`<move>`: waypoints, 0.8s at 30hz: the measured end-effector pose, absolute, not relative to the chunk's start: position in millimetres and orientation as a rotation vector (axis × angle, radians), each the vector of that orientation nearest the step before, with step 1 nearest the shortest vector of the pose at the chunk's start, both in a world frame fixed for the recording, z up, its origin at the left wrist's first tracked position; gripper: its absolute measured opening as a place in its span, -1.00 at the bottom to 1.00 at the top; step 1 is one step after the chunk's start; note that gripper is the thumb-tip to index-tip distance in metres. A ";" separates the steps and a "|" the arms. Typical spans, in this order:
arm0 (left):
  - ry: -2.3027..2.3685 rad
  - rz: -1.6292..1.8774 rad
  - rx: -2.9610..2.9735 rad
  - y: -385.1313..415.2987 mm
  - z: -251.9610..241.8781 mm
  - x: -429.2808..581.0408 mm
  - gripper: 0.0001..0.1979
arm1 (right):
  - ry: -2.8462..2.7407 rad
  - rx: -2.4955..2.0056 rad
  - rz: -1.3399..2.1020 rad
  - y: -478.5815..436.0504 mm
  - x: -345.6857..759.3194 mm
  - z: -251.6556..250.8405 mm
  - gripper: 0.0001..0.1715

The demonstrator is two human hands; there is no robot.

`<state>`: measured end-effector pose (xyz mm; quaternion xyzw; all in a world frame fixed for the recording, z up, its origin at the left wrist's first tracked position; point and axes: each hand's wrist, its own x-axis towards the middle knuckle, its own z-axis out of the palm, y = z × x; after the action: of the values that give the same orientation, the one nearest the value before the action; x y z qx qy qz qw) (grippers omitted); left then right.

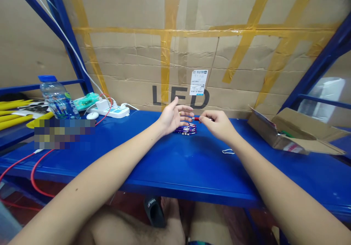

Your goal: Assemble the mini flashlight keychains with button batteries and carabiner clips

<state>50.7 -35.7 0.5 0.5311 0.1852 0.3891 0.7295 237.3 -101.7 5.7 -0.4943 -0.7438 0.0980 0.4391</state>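
Pinching one red piece [196, 118], the right hand [220, 125] in the head view had its thumb and forefinger clamped together on it above the blue table [164, 164]. The left hand [175, 118] stood palm open, fingers slightly apart and loosely bent, tips just beside the red piece; contact could not be told. One pile of purple pieces [188, 129] lay below the hands, too closely packed to count. One loop [228, 152] lay near the right forearm. One carton [267, 132] stood open at right, something green [286, 134] inside, partly hidden. At left stood one bottle [61, 100], near one power strip [120, 112].
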 end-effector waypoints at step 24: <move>0.559 0.888 1.904 -38.4 0.1 46.5 -0.84 | -1.949 -1.272 0.603 -94.8 242.0 -3.8 -0.63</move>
<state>46.5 -38.4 0.1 0.7753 0.2277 0.3617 0.4651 242.0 -94.8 -3.8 -0.4935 -0.7561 0.2340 0.3605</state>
